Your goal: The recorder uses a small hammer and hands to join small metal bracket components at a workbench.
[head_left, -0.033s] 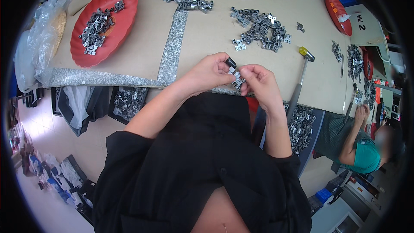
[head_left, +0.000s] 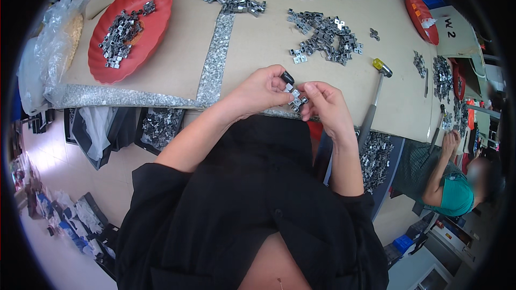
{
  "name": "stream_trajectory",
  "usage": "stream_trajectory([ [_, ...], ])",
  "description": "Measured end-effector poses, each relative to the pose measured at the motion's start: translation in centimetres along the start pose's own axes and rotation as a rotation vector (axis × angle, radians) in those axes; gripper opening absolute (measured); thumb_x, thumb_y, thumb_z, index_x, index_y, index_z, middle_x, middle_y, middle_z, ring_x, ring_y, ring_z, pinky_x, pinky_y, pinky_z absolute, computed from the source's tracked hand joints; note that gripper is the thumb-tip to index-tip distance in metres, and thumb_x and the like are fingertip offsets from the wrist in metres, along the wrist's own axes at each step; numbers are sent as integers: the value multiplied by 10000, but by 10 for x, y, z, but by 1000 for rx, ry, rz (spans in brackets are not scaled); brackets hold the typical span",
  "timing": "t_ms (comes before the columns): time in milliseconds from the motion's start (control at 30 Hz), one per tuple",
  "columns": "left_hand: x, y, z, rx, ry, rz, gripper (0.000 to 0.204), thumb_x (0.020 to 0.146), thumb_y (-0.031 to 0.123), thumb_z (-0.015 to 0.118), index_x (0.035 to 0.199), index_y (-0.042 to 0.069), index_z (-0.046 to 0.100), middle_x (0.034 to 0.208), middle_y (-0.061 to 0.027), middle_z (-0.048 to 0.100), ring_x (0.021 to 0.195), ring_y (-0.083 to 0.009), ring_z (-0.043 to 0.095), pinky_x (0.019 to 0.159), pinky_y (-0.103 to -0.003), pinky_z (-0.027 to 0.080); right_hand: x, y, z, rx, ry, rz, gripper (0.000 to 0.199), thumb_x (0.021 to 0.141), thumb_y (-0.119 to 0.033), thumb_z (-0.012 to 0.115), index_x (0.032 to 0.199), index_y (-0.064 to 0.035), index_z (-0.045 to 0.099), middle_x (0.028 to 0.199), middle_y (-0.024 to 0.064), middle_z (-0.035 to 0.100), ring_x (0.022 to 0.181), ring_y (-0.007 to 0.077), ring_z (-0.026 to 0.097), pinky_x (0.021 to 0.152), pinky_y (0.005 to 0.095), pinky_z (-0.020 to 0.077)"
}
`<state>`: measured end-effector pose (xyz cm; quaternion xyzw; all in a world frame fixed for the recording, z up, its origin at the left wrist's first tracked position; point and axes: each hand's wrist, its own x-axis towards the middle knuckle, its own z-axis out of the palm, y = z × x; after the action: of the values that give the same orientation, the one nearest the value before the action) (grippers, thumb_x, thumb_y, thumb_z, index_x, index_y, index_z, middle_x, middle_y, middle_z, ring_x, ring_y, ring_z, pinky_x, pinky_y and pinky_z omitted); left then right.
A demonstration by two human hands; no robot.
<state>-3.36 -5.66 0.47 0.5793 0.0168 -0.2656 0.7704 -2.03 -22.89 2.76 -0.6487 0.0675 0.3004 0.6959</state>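
Both hands pinch small silver stamped-metal clips (head_left: pixel 296 98) at the near table edge.

The left hand (head_left: pixel 262 90) also grips a small black tool (head_left: pixel 287 77), the right hand (head_left: pixel 322 103) steadying the clips; loose grey clip piles (head_left: pixel 322 35) lie farther off, within reach.

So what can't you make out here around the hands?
- Head view: how the small metal clips join; too small, fingers cover them.
- Black piece in the left hand: mostly hidden by the thumb.
- Right hand: its palm side is turned away.
- Bins under the table: cut off by its edge.
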Motion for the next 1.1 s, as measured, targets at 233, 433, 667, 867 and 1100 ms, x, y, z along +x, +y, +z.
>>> stream_trajectory([
  [233, -1, 6, 0, 73, -31, 8, 236, 728, -19, 607, 910, 23, 463, 752, -19, 548, 686, -51, 532, 570, -185, 428, 5, 10, -6, -91, -148, 9, 176, 790, -145, 613, 844, 21, 581, 621, 14, 548, 494, 51, 503, 441, 169, 430],
  [433, -2, 2, 0, -51, 45, 26, 207, 784, 112, 609, 918, 26, 476, 758, -25, 550, 632, -42, 494, 511, -165, 380, 4, 16, -3, 39, -66, -75, 151, 791, -131, 609, 838, 10, 585, 646, 28, 571, 506, 54, 511, 448, 175, 448],
  [667, -3, 3, 3, 114, -99, -12, 256, 866, 280, 496, 806, 37, 548, 649, 1, 524, 526, -34, 452, 468, -160, 348, 2, 18, 4, 301, 31, -131, 143, 809, -133, 581, 848, 4, 569, 670, 26, 567, 520, 58, 520, 456, 190, 482],
  [867, -5, 3, 1, 106, -103, -50, 234, 859, 242, 509, 739, 47, 556, 594, 11, 501, 483, -26, 420, 447, -157, 325, 1, 3, -11, 101, -160, -16, 149, 804, -147, 593, 830, -5, 557, 634, 9, 546, 485, 46, 495, 416, 163, 421],
  [1100, -4, -1, -1, 117, -134, -42, 238, 855, 254, 516, 727, 59, 564, 582, 17, 493, 488, -21, 406, 445, -160, 311, 0, 14, -10, 221, -159, -76, 124, 789, -131, 612, 768, -20, 560, 606, -5, 529, 445, 26, 425, 382, 150, 318],
])
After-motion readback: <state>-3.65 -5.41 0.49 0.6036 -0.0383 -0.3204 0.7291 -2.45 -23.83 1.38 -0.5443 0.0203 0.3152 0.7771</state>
